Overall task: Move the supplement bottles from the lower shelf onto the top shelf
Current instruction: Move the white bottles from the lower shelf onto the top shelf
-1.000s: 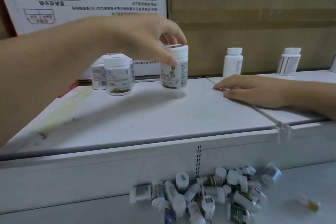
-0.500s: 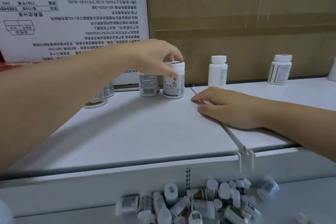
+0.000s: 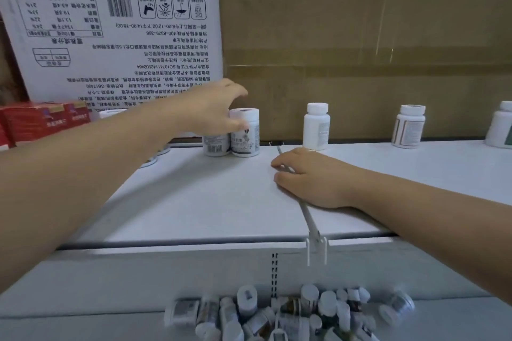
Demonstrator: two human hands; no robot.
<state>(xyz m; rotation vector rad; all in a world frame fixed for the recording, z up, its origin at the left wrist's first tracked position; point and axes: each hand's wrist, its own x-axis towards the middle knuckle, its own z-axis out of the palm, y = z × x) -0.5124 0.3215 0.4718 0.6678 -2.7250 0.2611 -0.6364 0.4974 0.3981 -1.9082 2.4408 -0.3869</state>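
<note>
A white supplement bottle (image 3: 246, 133) stands upright at the back of the white top shelf (image 3: 199, 202), touching a barcode-labelled bottle (image 3: 215, 144) on its left. My left hand (image 3: 214, 108) hovers at its cap, fingers spread and lifted off the lid, thumb near the bottle's side. My right hand (image 3: 313, 177) lies flat on the shelf, holding nothing. Three more white bottles (image 3: 315, 126) (image 3: 408, 126) (image 3: 500, 124) stand along the back to the right. Several bottles lie in a heap (image 3: 277, 313) on the lower shelf.
A white printed carton (image 3: 116, 36) and a brown carton (image 3: 360, 50) wall off the back of the top shelf. Red boxes (image 3: 41, 122) sit at far left. A thin divider rail (image 3: 309, 219) runs under my right hand to the shelf's front edge.
My left hand carried the bottle back beside the barcode-labelled bottle, set it down, and its fingers have lifted from the cap. My right hand stays flat on the shelf.
</note>
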